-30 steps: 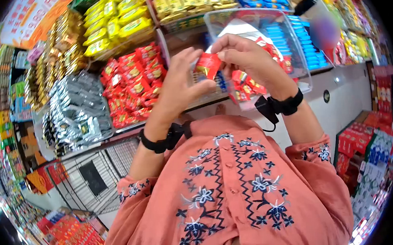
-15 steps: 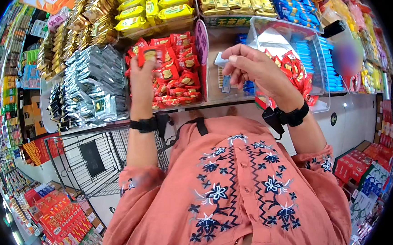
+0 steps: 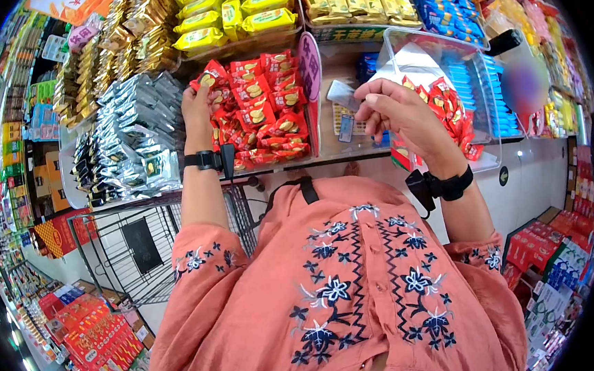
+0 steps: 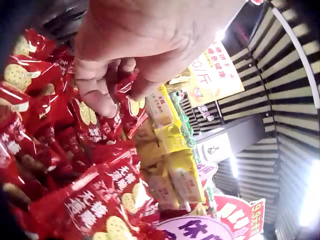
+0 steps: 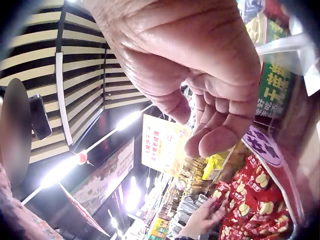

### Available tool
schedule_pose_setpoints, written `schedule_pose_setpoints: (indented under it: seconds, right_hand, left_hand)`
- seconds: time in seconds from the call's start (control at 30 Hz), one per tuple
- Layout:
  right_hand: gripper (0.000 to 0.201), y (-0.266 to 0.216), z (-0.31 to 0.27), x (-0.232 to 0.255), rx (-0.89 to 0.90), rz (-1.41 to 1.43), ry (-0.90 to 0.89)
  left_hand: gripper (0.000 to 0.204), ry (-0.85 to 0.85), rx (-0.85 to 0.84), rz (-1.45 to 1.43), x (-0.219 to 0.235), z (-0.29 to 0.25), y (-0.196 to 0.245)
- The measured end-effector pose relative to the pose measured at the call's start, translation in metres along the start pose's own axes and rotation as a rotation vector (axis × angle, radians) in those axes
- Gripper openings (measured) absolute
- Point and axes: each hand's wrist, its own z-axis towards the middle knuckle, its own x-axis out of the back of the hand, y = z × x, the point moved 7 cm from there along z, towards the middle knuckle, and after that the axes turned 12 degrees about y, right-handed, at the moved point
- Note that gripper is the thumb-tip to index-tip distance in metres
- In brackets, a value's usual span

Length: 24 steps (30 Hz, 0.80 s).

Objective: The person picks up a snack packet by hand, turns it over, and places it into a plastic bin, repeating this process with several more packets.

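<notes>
The red snack packet [image 3: 208, 76] sits at the far left top of the heap of red packets [image 3: 264, 108] in the middle shelf bin. It lies tilted, its long axis running from near left up to far right, with the printed biscuit face turned toward the camera. In the left wrist view the same packet [image 4: 131, 97] shows between the fingertips, one end pointing down toward the pile.

The left hand [image 3: 198, 103] reaches up into that bin, fingers curled and pinching the packet's edge between thumb and fingers; the grip is narrow, closed on the wrapper. The right hand [image 3: 395, 110] is raised in front of the clear plastic bin [image 3: 474, 114] on the right. Its fingers [image 5: 215, 132] are loosely bent toward the palm and hold nothing; the palm is bare in the right wrist view.

Half a second ago the left hand was lower and nearer the bin's middle, holding the packet above the heap; now it has moved up and left to the pile's far edge. A second ago both hands held the packet together near the clear bin. The right hand has dropped slightly and relaxed since then.
</notes>
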Motion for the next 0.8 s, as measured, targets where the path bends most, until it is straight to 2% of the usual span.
schedule_pose_setpoints:
  seconds: [0.07, 0.17, 0.2, 0.27, 0.4, 0.5, 0.6, 0.8]
  right_hand:
    - [0.025, 0.002, -0.001, 0.004, -0.004, 0.0, 0.006]
    - [0.025, 0.005, -0.004, 0.005, -0.009, 0.01, 0.01]
    - [0.025, 0.006, -0.005, 0.004, -0.01, 0.015, 0.01]
    - [0.025, 0.008, -0.004, 0.002, -0.009, 0.014, 0.004]
    - [0.026, 0.016, -0.004, -0.004, -0.009, 0.019, -0.039]
    - [0.026, 0.02, -0.003, -0.006, -0.024, 0.011, -0.062]
    - [0.026, 0.02, -0.005, -0.006, -0.017, 0.001, -0.068]
    - [0.027, 0.021, -0.007, -0.001, -0.018, 0.001, -0.075]
  left_hand:
    - [0.025, 0.064, -0.062, 0.147, 0.007, 0.018, -0.012]
    - [0.026, 0.059, -0.126, 0.398, 0.006, 0.017, -0.009]
    - [0.028, 0.07, -0.144, 0.402, 0.011, 0.029, -0.02]
    - [0.029, 0.086, -0.257, 0.555, 0.016, 0.046, -0.029]
    - [0.034, 0.165, -0.483, 0.731, 0.019, 0.04, -0.019]
    - [0.044, 0.112, -0.391, 0.705, 0.019, 0.038, -0.02]
    - [0.046, 0.115, -0.372, 0.684, 0.016, 0.03, -0.015]
    - [0.034, 0.056, -0.18, 0.529, 0.016, 0.012, -0.001]
